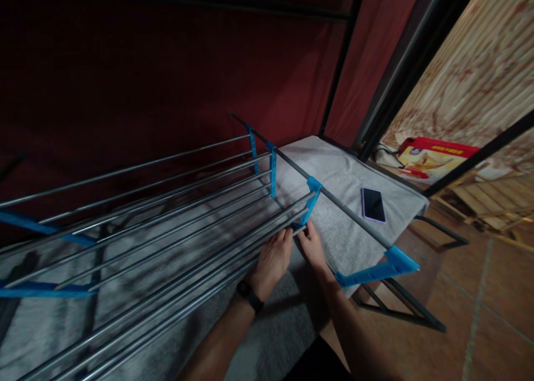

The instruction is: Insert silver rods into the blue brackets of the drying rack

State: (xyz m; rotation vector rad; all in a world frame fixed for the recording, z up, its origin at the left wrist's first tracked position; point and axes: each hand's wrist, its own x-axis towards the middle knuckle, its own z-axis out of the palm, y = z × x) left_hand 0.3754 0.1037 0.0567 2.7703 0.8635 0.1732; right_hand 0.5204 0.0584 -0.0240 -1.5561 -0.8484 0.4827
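Note:
A rack of grey metal tubes (200,258) with blue plastic brackets lies across the grey cloth. My left hand (275,252), with a dark watch on its wrist, is closed around a lower tube near its right end. Close beside it, my right hand (312,245) pinches at the lower end of a blue bracket (312,200), where the tube ends meet it. Its fingertips are partly hidden there. Along the tops of the brackets runs a dark crossbar (350,211), which ends at a longer blue corner piece (379,268) on the right.
A phone (373,204) lies on the cloth-covered surface (334,164) beyond the crossbar. Blue arms (45,289) of the rack are at the left. A dark red panel (167,80) stands behind. On the right are a red and yellow box (438,157), dark frame legs and tiled floor (471,297).

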